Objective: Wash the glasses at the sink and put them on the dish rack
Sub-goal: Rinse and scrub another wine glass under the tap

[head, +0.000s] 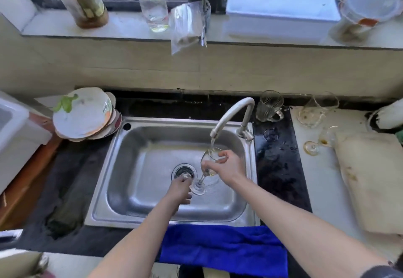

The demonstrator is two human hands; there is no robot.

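Stainless steel sink [104, 168], seen from above, is set into a dark counter [281, 168]. A white faucet [235, 109] is curved over the basin from the back right corner, and a thin stream of water [212, 142] is being poured from it.

A clear wine glass [210, 162] is held tilted under that stream, with its rim up toward the spout and its stem slanting down and to the left. The bowl is gripped by the right hand [229, 164], whose fingers are curled round it from the right. The round foot of the glass is found lower down, just right of the drain [184, 172]. The left hand [178, 188] is placed just beside that foot, with its fingers bent downward. Whether the foot is pinched or only touched cannot be told.

A blue towel [222, 249] is draped over the sink's near edge, between the two forearms. A stack of plates [85, 114] is leaned at the back left corner. To the right of the faucet, a glass mug [269, 105] is stood on the counter. Farther right, a glass jug [316, 109] and a second stemmed glass [320, 142] are placed on a pale surface, beside a worn cutting board [370, 179].
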